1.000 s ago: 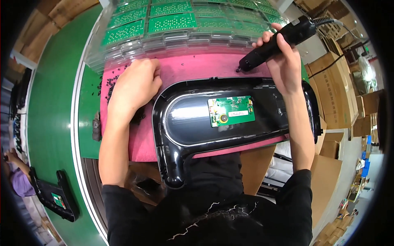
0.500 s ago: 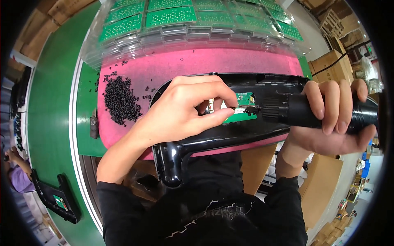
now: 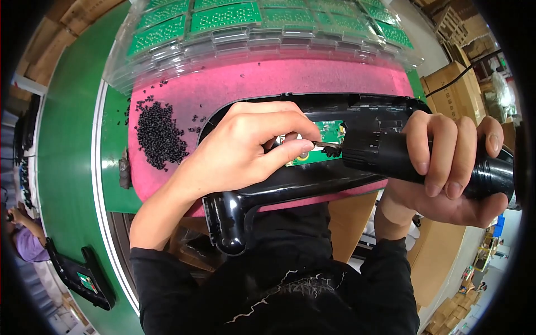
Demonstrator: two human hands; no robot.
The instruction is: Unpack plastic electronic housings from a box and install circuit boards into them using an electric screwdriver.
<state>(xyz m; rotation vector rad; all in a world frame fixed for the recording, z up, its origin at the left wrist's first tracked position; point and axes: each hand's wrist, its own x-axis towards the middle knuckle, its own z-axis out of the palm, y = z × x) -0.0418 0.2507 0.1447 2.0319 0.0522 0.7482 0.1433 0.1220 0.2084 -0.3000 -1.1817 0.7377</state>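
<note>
1. our right grip [image 3: 452,162] is wrapped round the black power driver [image 3: 374,149], whose nose hangs by the green board [image 3: 330,132]'s right end.
2. our left grip [image 3: 251,142] has thumb and index pinched on the bit tip [image 3: 321,146], over the board; can't tell if there's a screw in there too.
3. we'd guess it's held sideways so the tip, bunched with dark screws [image 3: 331,151], meets our fingers.
4. screw pile [image 3: 161,135] sits left of the board, probably for easy left-side reach.
5. driver's long axis runs roughly side to side, tip pointing left, back end slightly nearer us.
</note>
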